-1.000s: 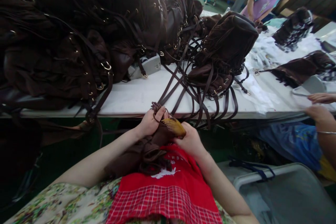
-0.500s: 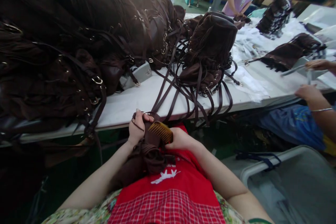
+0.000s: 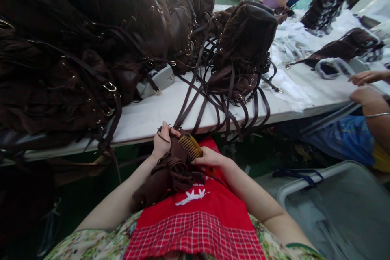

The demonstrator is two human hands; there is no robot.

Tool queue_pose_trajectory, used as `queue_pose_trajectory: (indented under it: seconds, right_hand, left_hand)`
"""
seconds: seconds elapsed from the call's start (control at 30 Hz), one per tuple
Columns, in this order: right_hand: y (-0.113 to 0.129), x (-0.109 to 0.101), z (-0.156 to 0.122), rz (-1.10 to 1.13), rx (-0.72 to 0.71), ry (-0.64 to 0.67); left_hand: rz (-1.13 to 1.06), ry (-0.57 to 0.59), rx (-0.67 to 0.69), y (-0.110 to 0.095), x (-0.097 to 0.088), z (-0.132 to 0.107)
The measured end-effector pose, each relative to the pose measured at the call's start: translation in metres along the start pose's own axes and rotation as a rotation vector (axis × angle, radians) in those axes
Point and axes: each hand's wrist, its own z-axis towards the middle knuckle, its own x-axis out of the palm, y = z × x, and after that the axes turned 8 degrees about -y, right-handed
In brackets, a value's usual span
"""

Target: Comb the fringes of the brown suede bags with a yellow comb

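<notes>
My left hand (image 3: 162, 143) is closed on the upper part of a dark brown fringed bag (image 3: 164, 183), with a thin cord looping by its fingers. The bag lies against my red apron (image 3: 210, 207), just off the table's front edge. In my right hand (image 3: 210, 157) is a yellow-brown wide-toothed comb (image 3: 190, 145), gripped by one end. Its teeth point left, close to the bag's brown material; whether they touch it I cannot tell. Bunched fringe strands hang below the comb.
A large heap of brown bags (image 3: 128, 20) covers the white table (image 3: 146, 120) at left. Another bag (image 3: 248, 36) stands ahead, its straps hanging over the edge. A grey bin (image 3: 341, 203) is at lower right. Co-workers' hands (image 3: 367, 83) are at far right.
The comb has turned, its teeth now pointing more to the left. My hands stay near the same spot. At right, the co-worker's clear strip has changed position.
</notes>
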Motion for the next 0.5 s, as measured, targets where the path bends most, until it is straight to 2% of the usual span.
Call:
queue_pose_trajectory:
  seconds: [0.17,0.27,0.37,0.43,0.5]
  right_hand:
    - [0.014,0.002,-0.005,0.083,0.019,0.245]
    - [0.028,-0.012,-0.014,0.097,-0.009,0.229]
    - [0.053,-0.038,-0.028,0.016,-0.047,0.106]
    - [0.073,-0.054,-0.035,-0.044,-0.068,0.068]
    - [0.091,-0.065,-0.039,-0.083,-0.084,0.053]
  left_hand:
    - [-0.107,0.045,-0.006,0.012,0.002,0.004]
    - [-0.142,0.126,-0.012,0.014,0.003,0.008]
    - [-0.056,0.291,0.004,0.011,0.004,0.008]
    - [0.006,0.467,0.007,0.008,0.008,0.005]
    - [-0.050,0.693,-0.063,0.006,0.014,-0.001]
